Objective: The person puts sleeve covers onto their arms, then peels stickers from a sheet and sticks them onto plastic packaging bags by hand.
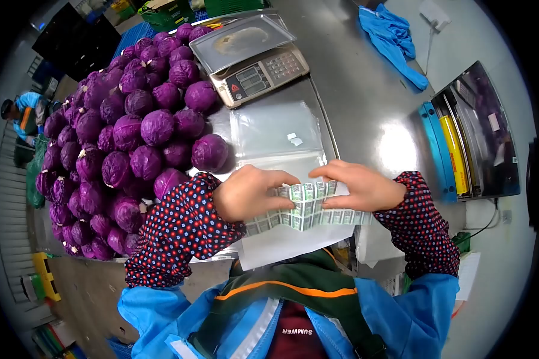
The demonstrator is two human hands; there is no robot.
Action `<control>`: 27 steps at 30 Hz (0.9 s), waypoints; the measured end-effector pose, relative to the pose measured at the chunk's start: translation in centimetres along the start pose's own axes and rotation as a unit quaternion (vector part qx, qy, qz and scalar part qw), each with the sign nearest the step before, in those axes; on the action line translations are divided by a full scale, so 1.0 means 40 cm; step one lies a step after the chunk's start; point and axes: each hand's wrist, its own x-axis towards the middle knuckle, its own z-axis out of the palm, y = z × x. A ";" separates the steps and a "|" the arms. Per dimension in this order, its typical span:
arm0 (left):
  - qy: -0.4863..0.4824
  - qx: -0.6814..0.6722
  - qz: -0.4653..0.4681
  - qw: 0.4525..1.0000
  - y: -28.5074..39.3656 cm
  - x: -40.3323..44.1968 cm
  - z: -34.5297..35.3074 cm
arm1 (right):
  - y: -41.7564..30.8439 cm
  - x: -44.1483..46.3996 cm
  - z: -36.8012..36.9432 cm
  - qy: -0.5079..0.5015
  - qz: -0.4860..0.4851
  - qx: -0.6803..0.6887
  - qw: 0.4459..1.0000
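A sheet of small green-and-white printed stickers [306, 206] is stretched between my two hands, bent in the middle. My left hand [251, 192] pinches its left part between thumb and fingers. On the other side, my right hand [365, 187] grips the right part the same way. Beneath the sheet lie white paper [269, 248] and a stack of clear plastic bags [278, 128]. Small white pieces [294, 139] rest on the bags.
Red cabbages [126, 131] are heaped on the left of the metal table [353, 90]. A digital scale [260, 75] stands beyond the bags. At right are a blue-sided box [440, 152] and a blue glove [392, 39]. Another person [27, 113] is at far left.
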 end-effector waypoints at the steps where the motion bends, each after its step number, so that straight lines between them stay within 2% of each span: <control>1: 0.007 0.035 0.013 0.999 -0.002 0.002 0.000 | 0.004 -0.001 -0.001 -0.006 0.009 0.015 1.000; 3: 0.019 0.101 0.039 0.994 -0.012 0.001 0.001 | 0.014 -0.007 0.004 -0.021 0.029 0.048 0.998; 7: -0.033 0.063 -0.033 0.997 -0.006 0.001 0.004 | -0.028 -0.047 -0.018 -0.005 0.130 0.100 0.986; 8: -0.025 0.050 -0.041 0.998 -0.006 0.006 0.012 | -0.054 -0.046 -0.044 -0.055 0.213 0.096 0.971; 11: -0.011 0.015 0.001 1.000 -0.017 0.034 0.053 | -0.001 -0.085 -0.023 0.035 0.060 -0.074 0.995; 12: -0.013 -0.002 0.012 1.000 -0.013 0.046 0.066 | 0.005 -0.087 -0.019 0.046 0.039 -0.105 0.993; 16: -0.040 -0.015 0.042 0.998 0.023 0.101 0.099 | -0.001 -0.055 -0.003 0.001 0.043 -0.059 0.997; 19: -0.067 -0.061 -0.024 0.996 0.038 0.134 0.112 | 0.015 -0.060 0.000 -0.054 0.073 -0.081 0.993; 20: -0.080 -0.080 -0.033 0.993 0.034 0.145 0.118 | 0.024 -0.076 0.009 -0.001 0.030 -0.107 0.994; 23: -0.090 -0.149 0.001 0.985 0.016 0.175 0.142 | 0.027 -0.110 -0.008 0.047 -0.019 -0.170 0.984; 24: -0.097 -0.125 -0.001 0.987 0.025 0.190 0.143 | 0.035 -0.116 -0.008 0.092 -0.036 -0.167 0.981; 27: -0.101 -0.090 0.008 0.991 0.054 0.229 0.151 | 0.056 -0.134 -0.032 0.116 0.027 -0.130 0.984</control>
